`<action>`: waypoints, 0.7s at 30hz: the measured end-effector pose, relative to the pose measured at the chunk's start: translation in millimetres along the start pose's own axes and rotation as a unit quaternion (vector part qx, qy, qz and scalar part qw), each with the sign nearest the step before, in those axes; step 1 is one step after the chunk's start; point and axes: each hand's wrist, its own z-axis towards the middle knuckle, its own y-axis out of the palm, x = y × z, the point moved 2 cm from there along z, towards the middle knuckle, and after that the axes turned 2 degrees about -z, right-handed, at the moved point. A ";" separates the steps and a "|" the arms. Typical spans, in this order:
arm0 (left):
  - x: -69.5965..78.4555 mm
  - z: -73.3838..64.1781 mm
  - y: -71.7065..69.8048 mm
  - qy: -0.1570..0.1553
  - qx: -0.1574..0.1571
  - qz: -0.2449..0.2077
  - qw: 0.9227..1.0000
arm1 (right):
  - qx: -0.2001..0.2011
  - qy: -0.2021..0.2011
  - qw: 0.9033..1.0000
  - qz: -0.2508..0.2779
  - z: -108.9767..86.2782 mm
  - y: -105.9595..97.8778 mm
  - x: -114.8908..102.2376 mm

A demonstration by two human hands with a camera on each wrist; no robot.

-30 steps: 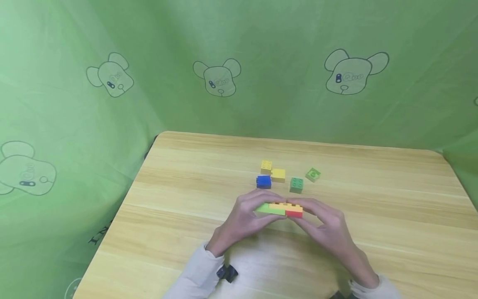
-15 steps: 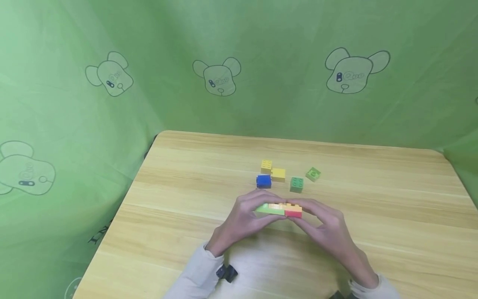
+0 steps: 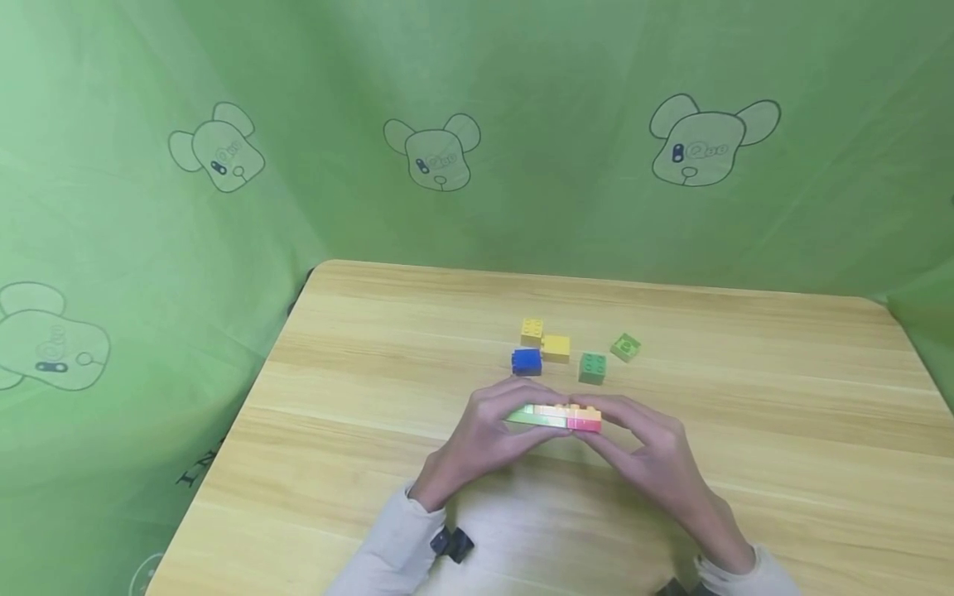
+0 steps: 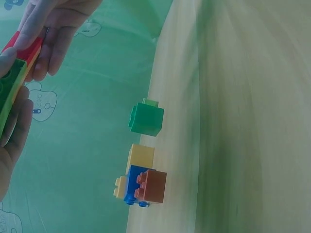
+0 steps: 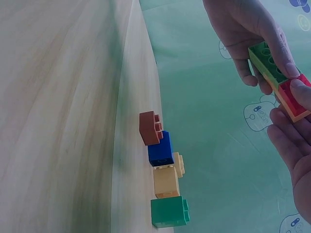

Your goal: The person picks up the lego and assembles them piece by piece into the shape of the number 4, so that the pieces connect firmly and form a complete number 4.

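Both hands hold one row of joined toy building bricks (image 3: 551, 418) above the table. A green brick (image 5: 266, 60) and a red brick (image 5: 291, 97) sit end to end, fixed to a yellow-orange layer whose studs point up in the head view. My left hand (image 3: 488, 430) pinches the green end between thumb and fingers. At the red end, my right hand (image 3: 656, 451) pinches with thumb below and fingers above. Fingers cover part of the row. Glare washes out its colours in the head view.
Beyond the hands lie loose bricks: blue (image 3: 527, 362), yellow (image 3: 532, 332), another yellow (image 3: 556, 348), dark green (image 3: 592, 368) and light green (image 3: 626, 347). A reddish-brown brick (image 4: 154, 186) shows in the wrist views. A green curtain (image 3: 522, 207) hangs behind the wooden table (image 3: 335, 372).
The joined bricks have shifted very slightly left and tipped a little, and glare on them has grown. Both hands keep their hold; the loose bricks stay put.
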 end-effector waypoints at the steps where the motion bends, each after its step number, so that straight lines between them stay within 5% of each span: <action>1: -0.1 -0.1 0.0 0.000 0.000 0.000 1.000 | 0.000 0.000 1.000 0.001 0.0 0.0 0.0; 21: -1.3 -2.2 -0.6 -0.009 -0.003 -0.006 1.000 | -0.001 0.000 1.000 0.010 0.7 1.3 1.3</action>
